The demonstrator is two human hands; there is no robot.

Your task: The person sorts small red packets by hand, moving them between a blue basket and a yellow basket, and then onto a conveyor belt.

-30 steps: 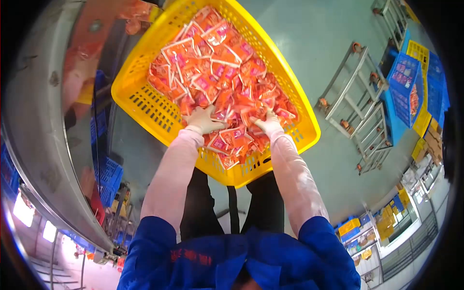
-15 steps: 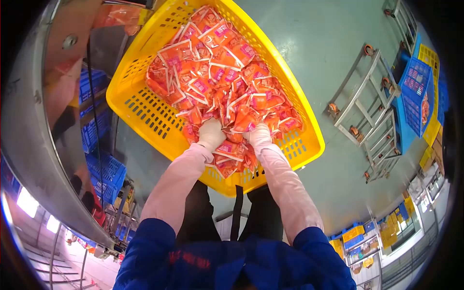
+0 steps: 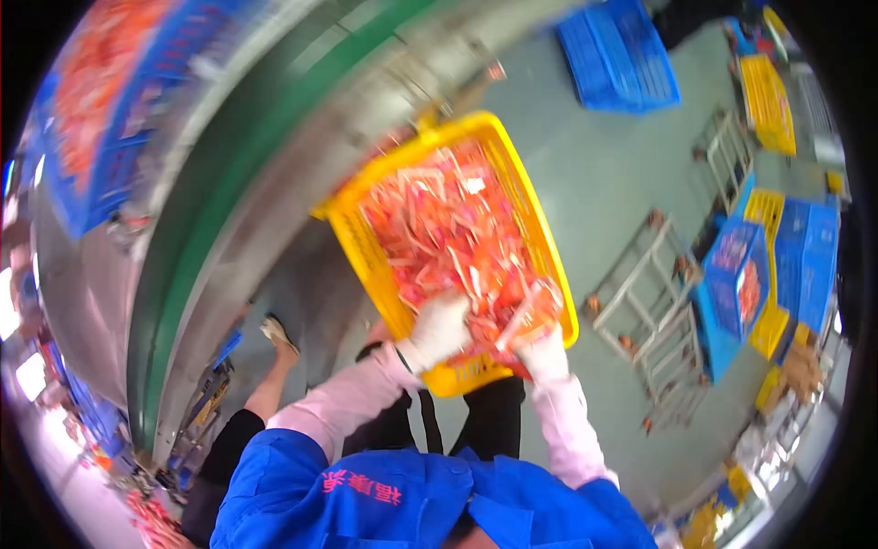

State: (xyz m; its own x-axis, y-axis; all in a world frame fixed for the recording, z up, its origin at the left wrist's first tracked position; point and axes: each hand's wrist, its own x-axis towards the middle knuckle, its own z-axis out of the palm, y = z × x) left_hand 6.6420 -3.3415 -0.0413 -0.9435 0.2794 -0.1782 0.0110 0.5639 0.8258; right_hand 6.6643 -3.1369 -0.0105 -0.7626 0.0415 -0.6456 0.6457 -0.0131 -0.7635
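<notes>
A yellow plastic basket [image 3: 546, 240] in front of me is heaped with orange-and-white sealed packets [image 3: 439, 233]. My left hand [image 3: 441, 331], in a white glove, is closed at the near side of the heap. Its fingertips are sunk among the packets. Near the basket's right corner, my gloved right hand [image 3: 546, 355] grips a few packets [image 3: 533, 316] raised slightly above the rest. Motion blur hides exactly how many each hand has.
A conveyor with a green belt [image 3: 210, 220] curves along the left, close to the basket. A blue crate [image 3: 622, 55] stands ahead on the floor. Wheeled metal frames [image 3: 645, 288] and stacked blue crates [image 3: 736, 274] are on the right. Another person's leg [image 3: 265, 393] shows lower left.
My view has swung, bringing the green belt and another person's leg into sight. The right hand has lifted packets toward the basket's right corner; the left hand stays at the heap's near side.
</notes>
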